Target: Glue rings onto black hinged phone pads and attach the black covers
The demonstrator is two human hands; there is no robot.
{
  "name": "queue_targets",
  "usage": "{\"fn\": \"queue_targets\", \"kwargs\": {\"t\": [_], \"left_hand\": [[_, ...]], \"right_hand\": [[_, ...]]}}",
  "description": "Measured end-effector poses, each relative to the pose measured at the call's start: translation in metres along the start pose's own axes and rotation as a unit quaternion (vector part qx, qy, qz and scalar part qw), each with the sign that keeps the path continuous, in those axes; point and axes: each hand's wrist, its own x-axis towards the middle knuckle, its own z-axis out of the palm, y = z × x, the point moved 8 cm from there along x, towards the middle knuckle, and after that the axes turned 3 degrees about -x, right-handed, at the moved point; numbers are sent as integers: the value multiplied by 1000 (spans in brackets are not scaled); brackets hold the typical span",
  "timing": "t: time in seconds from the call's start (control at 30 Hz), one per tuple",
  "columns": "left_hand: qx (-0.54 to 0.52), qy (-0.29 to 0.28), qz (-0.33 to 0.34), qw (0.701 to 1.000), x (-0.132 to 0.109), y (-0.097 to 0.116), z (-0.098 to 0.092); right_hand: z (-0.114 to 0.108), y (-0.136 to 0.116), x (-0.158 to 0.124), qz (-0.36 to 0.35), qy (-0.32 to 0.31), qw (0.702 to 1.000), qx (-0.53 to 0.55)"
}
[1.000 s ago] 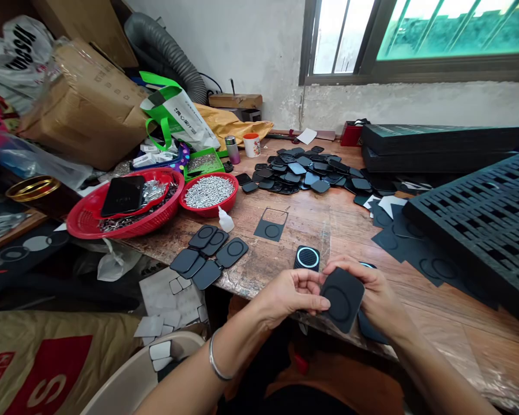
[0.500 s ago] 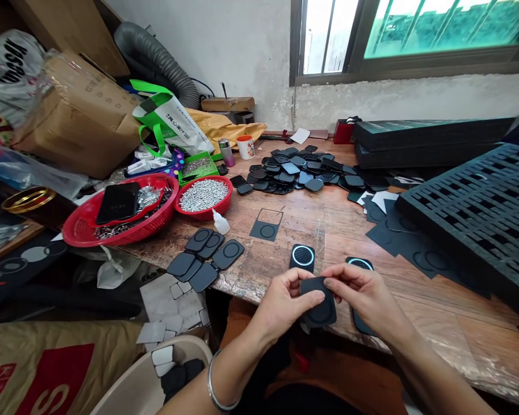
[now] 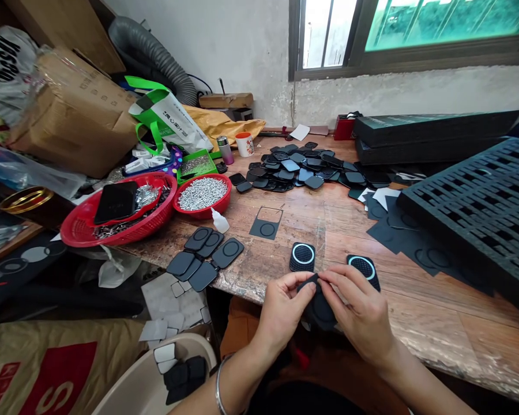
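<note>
Between my two hands, at the table's front edge, is a dark sheet (image 3: 322, 308) with a ring mark on it. My left hand (image 3: 285, 305) pinches its upper left part between thumb and fingers. The fingertips of my right hand (image 3: 357, 305) are closed on its top edge, close to my left thumb. Just beyond my hands lies a black pad with a pale ring (image 3: 303, 257), and another ringed pad (image 3: 363, 271) lies to the right, partly behind my right hand. A dark cut-out sheet (image 3: 267, 223) rests on the wood farther off.
Dark hinged pads (image 3: 204, 275) and a small white bottle (image 3: 219, 220) lie to the left, near red baskets (image 3: 203, 196). A heap of black plates (image 3: 296, 167) is at the back. A slotted foam tray (image 3: 480, 190) and loose dark sheets (image 3: 415, 242) are at right.
My right hand has turned, its fingertips now nearer my left thumb. The sheet is more covered and looks tilted. The right ringed pad shows more of its ring, and the view has shifted slightly.
</note>
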Motion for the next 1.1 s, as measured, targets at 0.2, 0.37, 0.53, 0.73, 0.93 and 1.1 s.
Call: {"fn": "queue_targets", "kwargs": {"t": [0.2,0.37,0.53,0.73,0.93,1.1], "left_hand": [[-23,1,2,1000,-2,-2,3],[-14,7,1,1000,-3,-4,3],[26,32,-1,999,-6,-2,1],[55,59,5,997,-8,4,1],[110,42,5,993,-11,2,3],[150,25,-1,988,-14,-4,5]], "right_hand": [[-1,-6,-6,-30,21,998,-44],[-3,-8,-6,-20,11,999,-45],[-1,-5,-4,0,-22,999,-30],[-3,-9,-3,-25,-25,999,-30],[15,16,11,98,-214,969,79],[28,32,12,168,-355,910,133]]}}
